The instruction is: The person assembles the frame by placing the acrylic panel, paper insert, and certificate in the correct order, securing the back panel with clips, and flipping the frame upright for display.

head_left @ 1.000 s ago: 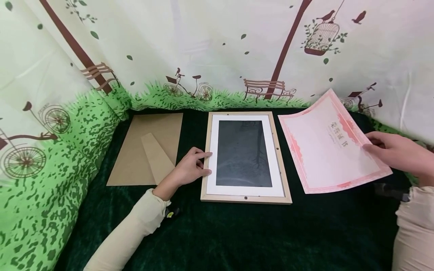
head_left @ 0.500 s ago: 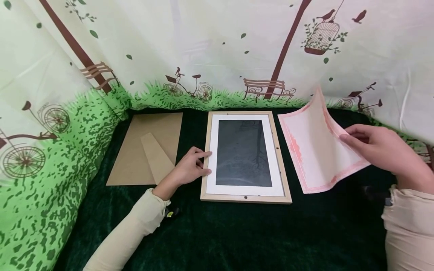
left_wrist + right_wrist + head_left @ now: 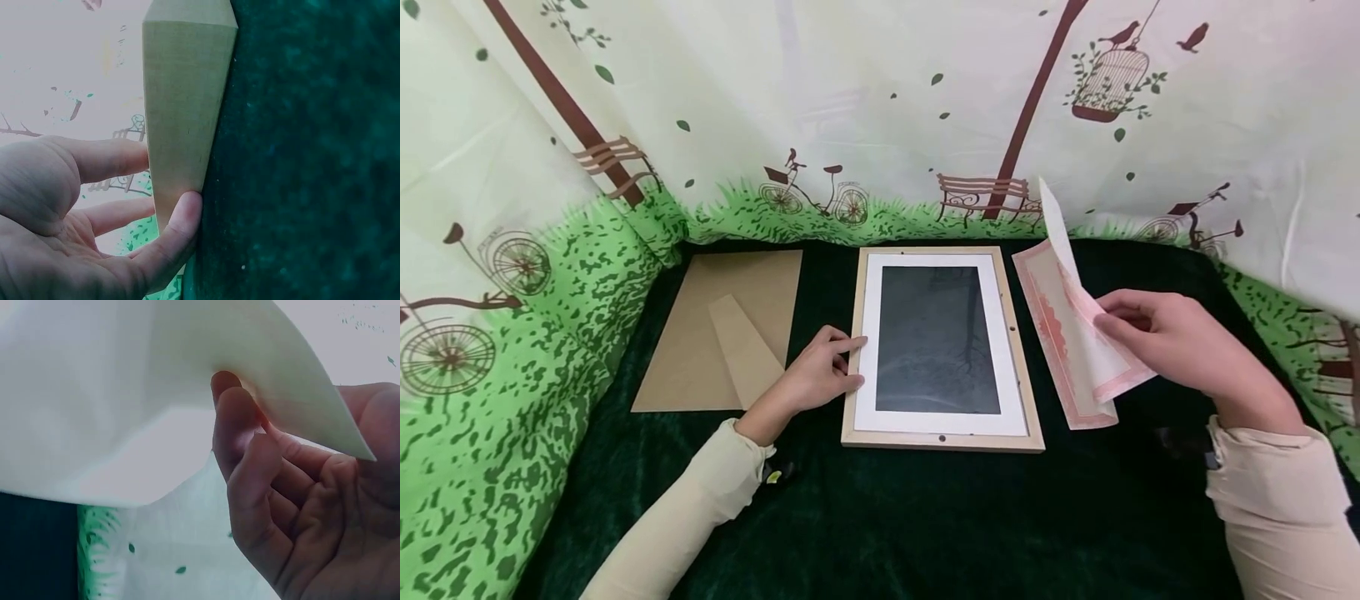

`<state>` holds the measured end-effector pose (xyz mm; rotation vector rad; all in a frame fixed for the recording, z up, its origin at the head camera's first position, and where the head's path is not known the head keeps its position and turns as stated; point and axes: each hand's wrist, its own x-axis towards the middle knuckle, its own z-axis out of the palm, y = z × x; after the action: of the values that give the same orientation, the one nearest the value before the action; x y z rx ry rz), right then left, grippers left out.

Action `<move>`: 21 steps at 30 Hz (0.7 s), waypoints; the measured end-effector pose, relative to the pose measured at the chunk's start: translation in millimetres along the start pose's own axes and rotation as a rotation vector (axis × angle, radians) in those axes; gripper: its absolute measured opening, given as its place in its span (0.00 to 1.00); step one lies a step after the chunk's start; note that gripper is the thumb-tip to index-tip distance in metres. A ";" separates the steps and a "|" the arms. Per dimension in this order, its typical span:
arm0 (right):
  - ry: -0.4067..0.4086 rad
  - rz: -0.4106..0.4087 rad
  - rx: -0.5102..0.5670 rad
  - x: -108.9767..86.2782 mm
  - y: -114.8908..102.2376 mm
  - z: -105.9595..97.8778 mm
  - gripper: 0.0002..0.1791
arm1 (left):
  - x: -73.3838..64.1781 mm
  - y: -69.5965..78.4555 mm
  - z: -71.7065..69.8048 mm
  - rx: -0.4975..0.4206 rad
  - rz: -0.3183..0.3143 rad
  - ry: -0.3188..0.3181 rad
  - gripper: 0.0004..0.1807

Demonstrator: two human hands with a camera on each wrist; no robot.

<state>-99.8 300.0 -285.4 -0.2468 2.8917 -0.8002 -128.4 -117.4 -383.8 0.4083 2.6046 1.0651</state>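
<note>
A light wooden picture frame (image 3: 943,442) with a white mat and dark, glossy centre lies flat in the head view. My left hand (image 3: 816,372) holds its left edge; in the left wrist view, the thumb (image 3: 185,215) lies against the wooden side while fingers reach its upper edge. To the right, my right hand (image 3: 1165,333) pinches the right edge of a certificate (image 3: 1052,333) with a pink border. That edge is lifted and folded leftward, hiding most of the printed face. The right wrist view shows the paper's pale back (image 3: 294,394) bent around the fingertips.
A brown frame backboard (image 3: 673,350) with an attached stand leg (image 3: 741,350) lies left of the frame, partly behind my left hand. Dark green velvet cloth (image 3: 910,525) covers the table. A printed curtain (image 3: 865,83) rises along the back and sides.
My right hand has moved left, lifting the certificate's right side and curling it over toward the frame. The left hand, frame and backboard stay in place.
</note>
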 end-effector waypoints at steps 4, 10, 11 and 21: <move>-0.020 -0.004 0.015 0.7 -8.2 6.2 0.17 | -0.5 1.0 0.2 0.013 0.005 0.004 0.34; -0.015 -0.016 0.023 2.3 -22.4 17.5 0.18 | -1.3 2.4 0.3 0.005 -0.016 0.023 0.29; -0.015 -0.016 0.024 2.8 -25.5 20.8 0.19 | -1.8 1.7 0.2 0.002 -0.022 0.024 0.29; -0.028 -0.083 0.074 5.3 -49.4 58.2 0.16 | -2.4 1.7 -0.6 0.021 -0.031 0.015 0.24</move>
<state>-89.1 228.3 -309.7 -0.3690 2.8356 -0.9071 -126.2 -117.5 -381.7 0.3645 2.6282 1.0353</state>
